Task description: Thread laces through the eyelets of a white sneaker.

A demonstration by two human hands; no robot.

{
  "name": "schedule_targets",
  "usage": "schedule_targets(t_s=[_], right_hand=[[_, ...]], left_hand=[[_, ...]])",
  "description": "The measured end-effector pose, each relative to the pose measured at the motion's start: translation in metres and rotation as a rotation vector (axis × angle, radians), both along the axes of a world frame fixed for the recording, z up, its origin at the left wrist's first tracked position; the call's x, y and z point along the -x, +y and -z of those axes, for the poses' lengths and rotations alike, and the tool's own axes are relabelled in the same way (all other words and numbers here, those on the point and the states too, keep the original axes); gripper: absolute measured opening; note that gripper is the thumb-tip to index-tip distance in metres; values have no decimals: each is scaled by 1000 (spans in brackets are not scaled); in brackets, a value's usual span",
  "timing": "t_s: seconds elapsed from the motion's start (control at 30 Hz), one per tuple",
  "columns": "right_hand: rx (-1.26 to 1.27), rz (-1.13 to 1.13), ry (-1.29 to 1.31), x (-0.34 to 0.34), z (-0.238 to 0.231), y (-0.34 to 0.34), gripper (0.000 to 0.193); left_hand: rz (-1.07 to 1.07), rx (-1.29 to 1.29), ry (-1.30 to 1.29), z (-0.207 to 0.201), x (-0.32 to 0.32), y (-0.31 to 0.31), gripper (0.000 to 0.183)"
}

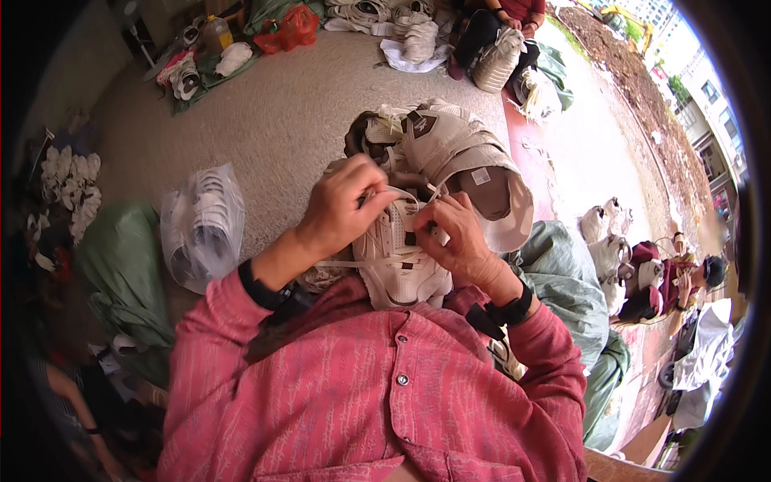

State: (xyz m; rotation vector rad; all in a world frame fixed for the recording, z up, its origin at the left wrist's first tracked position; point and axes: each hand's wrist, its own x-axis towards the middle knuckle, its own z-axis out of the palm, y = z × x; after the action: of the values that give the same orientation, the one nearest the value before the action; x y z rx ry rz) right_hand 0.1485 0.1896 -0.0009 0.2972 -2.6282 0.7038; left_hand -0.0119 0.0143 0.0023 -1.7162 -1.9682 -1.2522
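A cream sneaker (395, 269) rests at my lap with its toe toward me. My left hand (347, 199) is closed in a pinch on a flat white shoelace (393, 193), held above the shoe's opening on the left side. Fingers curled, my right hand (459, 239) lies along the sneaker's right side, pinching lace close to the eyelets; its fingertips are partly hidden. A loose length of lace runs across the toe to the left. Just beyond the sneaker, several nested cream shoes (450, 140) with brown linings lie in a pile.
Left of me stands a clear plastic bag of shoes (205, 225) beside a green sack (124, 269). Another green sack (562, 281) sits at my right. Across the floor, a seated person (514, 24) has stacked shoes (498, 60). Further people and shoes are at far right.
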Motion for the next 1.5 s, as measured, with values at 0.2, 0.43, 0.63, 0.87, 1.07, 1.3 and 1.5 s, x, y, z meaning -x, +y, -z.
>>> schedule_targets(t_s=[0.2,0.43,0.63,0.87,1.07,1.3,1.5], right_hand=[[411,14,-22,-2,9,-4,22],[466,-17,-109,-12,2,-7,16],[949,-160,-34,-24,5,-17,10],[1379,-232,179,-77,-36,22,5],[1465,-16,536,-194,-23,85,6],[715,1396,-478,-273,36,112,31],[996,764,-309,-158,6,45,19]], left_hand=[[188,562,-870,41,-20,-71,23],[687,-31,-1362,-20,3,-125,30],[681,-720,-1501,-49,80,-197,24],[-29,-1208,-1474,-39,95,-243,27],[100,-1399,-1529,16,138,-307,28],[-286,-280,-1092,-14,74,-211,33],[117,161,-998,10,9,-93,24]])
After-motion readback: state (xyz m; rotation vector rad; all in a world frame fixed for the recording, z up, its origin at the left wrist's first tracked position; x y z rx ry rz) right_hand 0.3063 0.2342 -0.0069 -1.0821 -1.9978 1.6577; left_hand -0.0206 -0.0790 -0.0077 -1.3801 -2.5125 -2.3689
